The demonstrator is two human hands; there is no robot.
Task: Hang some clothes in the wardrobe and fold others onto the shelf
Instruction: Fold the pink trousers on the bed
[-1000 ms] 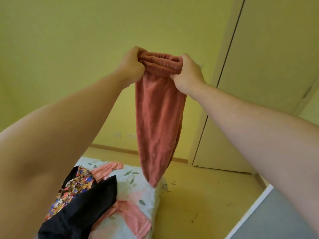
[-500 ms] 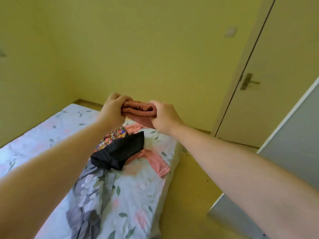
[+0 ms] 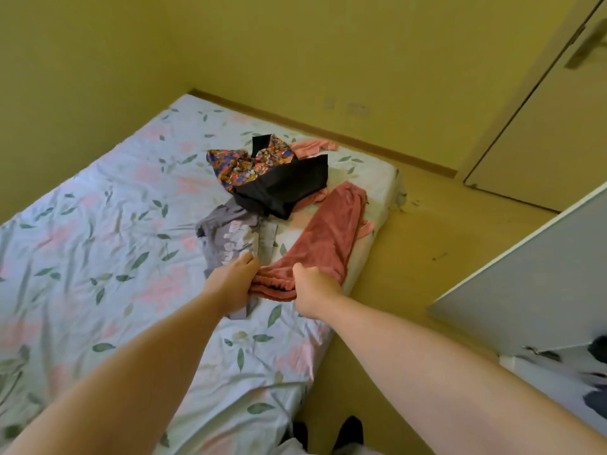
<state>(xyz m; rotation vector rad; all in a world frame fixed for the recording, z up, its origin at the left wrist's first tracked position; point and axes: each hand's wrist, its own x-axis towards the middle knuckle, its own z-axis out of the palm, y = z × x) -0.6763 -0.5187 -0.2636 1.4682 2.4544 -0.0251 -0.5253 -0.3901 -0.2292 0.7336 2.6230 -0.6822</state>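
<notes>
Both bare arms reach forward and down. Left hand and right hand sit close together, fingers curled, each gripping one end of the waistband of the pink trousers.

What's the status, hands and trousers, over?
Both grip trousers waistband: left hand, right hand. Legs lie on bed. Partly under left hand: grey shirt.

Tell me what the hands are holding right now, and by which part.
The left hand and right hand both grip the pink trousers by the gathered waistband, one at each end. The rest lies on the bed.
</notes>
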